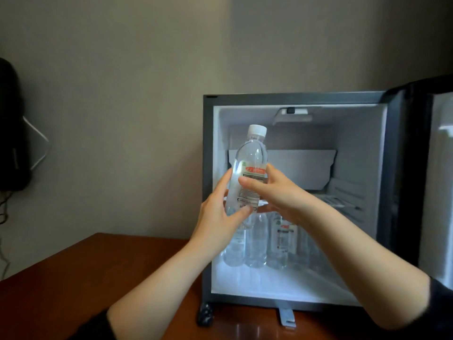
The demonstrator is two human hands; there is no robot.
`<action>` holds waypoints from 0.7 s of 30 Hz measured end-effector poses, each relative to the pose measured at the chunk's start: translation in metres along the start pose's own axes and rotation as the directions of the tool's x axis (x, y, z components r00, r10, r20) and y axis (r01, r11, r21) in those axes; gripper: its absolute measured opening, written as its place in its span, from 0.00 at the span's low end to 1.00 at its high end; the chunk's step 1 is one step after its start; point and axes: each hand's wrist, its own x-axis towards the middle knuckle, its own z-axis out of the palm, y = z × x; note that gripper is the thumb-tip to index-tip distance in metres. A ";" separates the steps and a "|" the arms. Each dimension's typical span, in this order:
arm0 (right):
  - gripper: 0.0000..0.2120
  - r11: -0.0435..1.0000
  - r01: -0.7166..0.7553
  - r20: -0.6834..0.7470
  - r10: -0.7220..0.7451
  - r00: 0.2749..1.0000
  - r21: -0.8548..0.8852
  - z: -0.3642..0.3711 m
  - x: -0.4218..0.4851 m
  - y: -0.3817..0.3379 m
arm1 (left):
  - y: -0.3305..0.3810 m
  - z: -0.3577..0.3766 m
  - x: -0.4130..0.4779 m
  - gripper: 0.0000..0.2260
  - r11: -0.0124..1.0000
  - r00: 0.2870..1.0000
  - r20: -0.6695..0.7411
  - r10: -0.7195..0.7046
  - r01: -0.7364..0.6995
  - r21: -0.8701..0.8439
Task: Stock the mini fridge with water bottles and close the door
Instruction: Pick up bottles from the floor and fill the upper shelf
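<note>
A clear water bottle [250, 158] with a white cap and red label stands upright in the air in front of the open mini fridge [207, 148]. My left hand [218, 214] grips its lower part from the left. My right hand [277, 192] holds its middle, thumb across the label. Several water bottles [257, 246] stand on the fridge floor behind my hands. The fridge door [441, 182] is swung open to the right.
The fridge sits on a brown wooden table [85, 278]. A wire shelf [343, 201] crosses the fridge interior at mid height. A dark object with a white hanger [14, 133] hangs on the wall at far left.
</note>
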 end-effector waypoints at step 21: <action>0.27 0.953 -0.006 -0.317 -0.096 0.943 -0.304 -0.012 0.130 0.065 | -0.074 0.060 0.065 0.29 0.884 0.994 -0.008 -0.113 0.104 0.455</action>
